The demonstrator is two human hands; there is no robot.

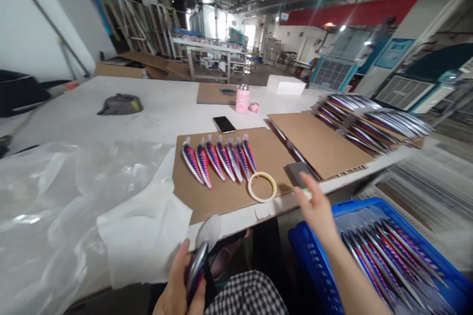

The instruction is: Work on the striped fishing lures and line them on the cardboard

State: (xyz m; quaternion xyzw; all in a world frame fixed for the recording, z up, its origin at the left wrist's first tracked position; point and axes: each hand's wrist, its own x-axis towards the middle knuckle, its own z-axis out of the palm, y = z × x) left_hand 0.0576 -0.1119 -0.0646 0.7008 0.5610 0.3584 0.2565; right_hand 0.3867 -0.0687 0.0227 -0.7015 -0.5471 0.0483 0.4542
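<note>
Grips a glossy, dark, tapering fishing lure (195, 273) between thumb and fingers of the curled left hand (179, 285), with a clear, rounded plastic lip projecting past the fingertips. Extends the right hand (315, 204), thumb and forefinger parted, beside a matte, dark grey rectangular block (294, 173) and around a small white-and-green item (307, 194); cannot tell whether pinching it. Faces seven striped purple, red and silver lures (225, 160) on flat brown cardboard (275, 152), near a smooth cream tape ring (263, 200).
</note>
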